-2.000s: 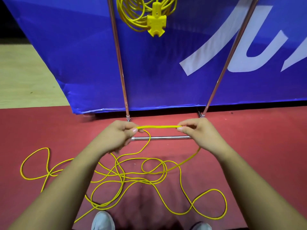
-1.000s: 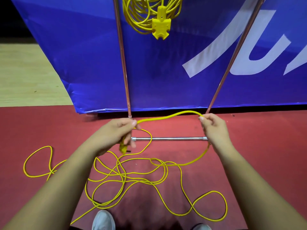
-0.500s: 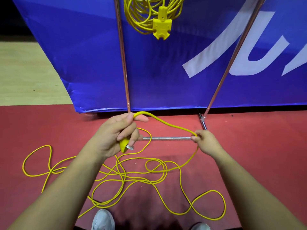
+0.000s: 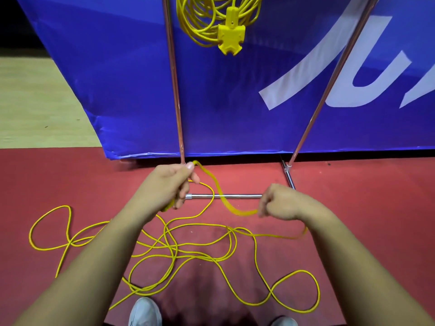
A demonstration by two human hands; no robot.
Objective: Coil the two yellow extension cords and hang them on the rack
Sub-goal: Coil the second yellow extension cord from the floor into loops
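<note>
cord yellow, lower frame | hung coil yellow, top | banner blue, white lettering | mat red | floor pale wood, left | shoe grey

The loose yellow extension cord is sprawling on the red carpeted floor, before the thin metal-tube rack. The coiled yellow extension cord is hanging between that rack's two uprights, in front of the blue fabric banner.
</note>
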